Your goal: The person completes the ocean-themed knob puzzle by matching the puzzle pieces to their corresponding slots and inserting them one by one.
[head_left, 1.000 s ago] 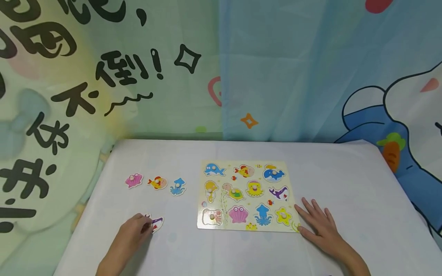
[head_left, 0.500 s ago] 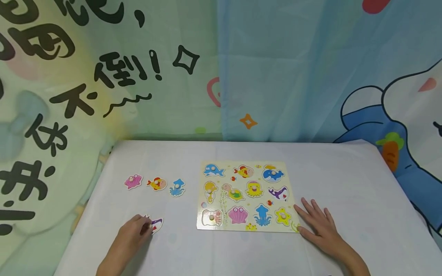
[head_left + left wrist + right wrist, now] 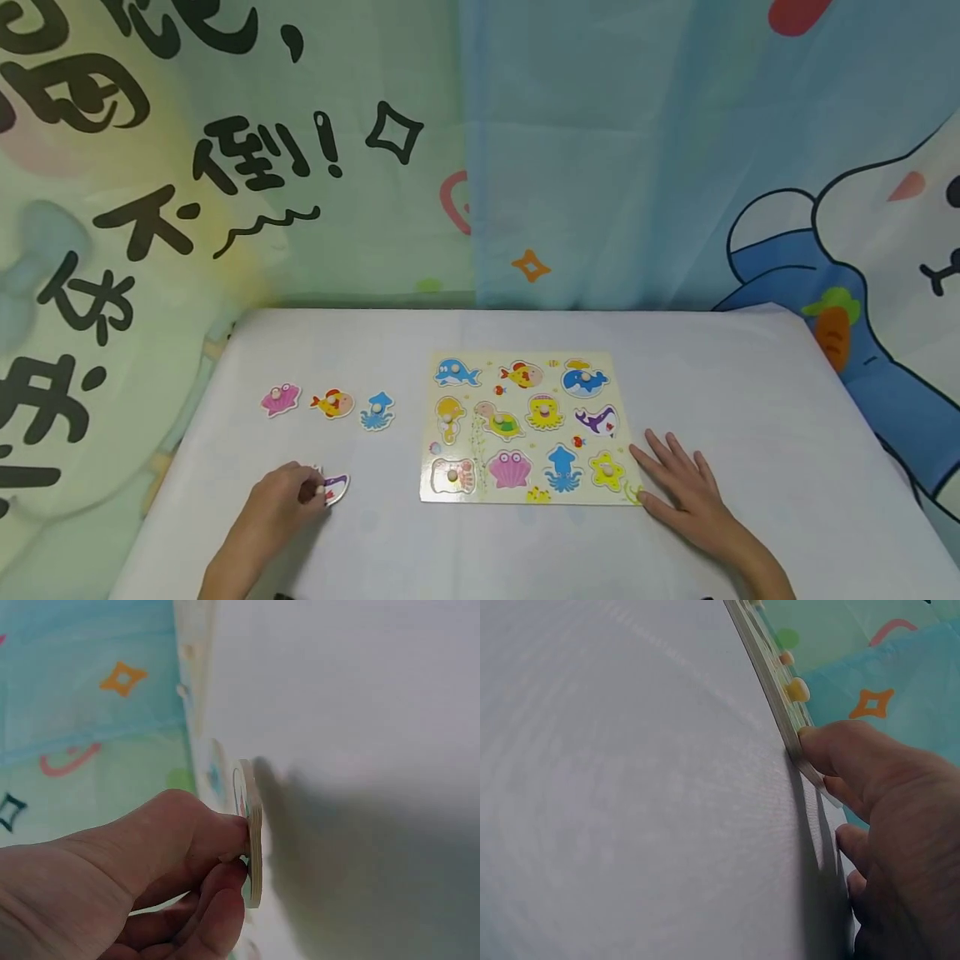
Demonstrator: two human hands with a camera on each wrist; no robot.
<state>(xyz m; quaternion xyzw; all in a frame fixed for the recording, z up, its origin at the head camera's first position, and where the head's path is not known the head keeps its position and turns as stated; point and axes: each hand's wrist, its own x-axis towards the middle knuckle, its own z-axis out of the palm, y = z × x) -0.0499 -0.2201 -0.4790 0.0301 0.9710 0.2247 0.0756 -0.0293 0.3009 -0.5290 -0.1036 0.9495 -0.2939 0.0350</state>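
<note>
The left hand point(image 3: 281, 497) has its thumb and fingertips closed in a narrow pinch on a purple-and-white piece point(image 3: 337, 490), seemingly by a small knob. The piece sits just off those fingertips, toward the right hand; whether it touches the surface point(image 3: 525, 550) beneath is not clear. Such a small hold could let the piece swivel, so it might meet a recess at the wrong angle; a loosened pinch could drop it.

The right hand point(image 3: 681, 492) lies open with fingers spread, holding nothing in a grip. Its thumb touches the near corner of the board point(image 3: 498, 497), which lies between the 2 hands. That contact is on 1 side only, so a firm push from the left hand's side could make the board slide or turn.

Beyond the left hand, 3 loose pieces lie in a row: a pink piece point(image 3: 281, 400), a fish piece point(image 3: 332, 404) and a squid piece point(image 3: 377, 412). The squid piece is nearest the board, and a low, wide sweep of the left hand could knock it. Farthest out, behind the surface, hangs a printed backdrop point(image 3: 585, 167), posing no evident hazard.
</note>
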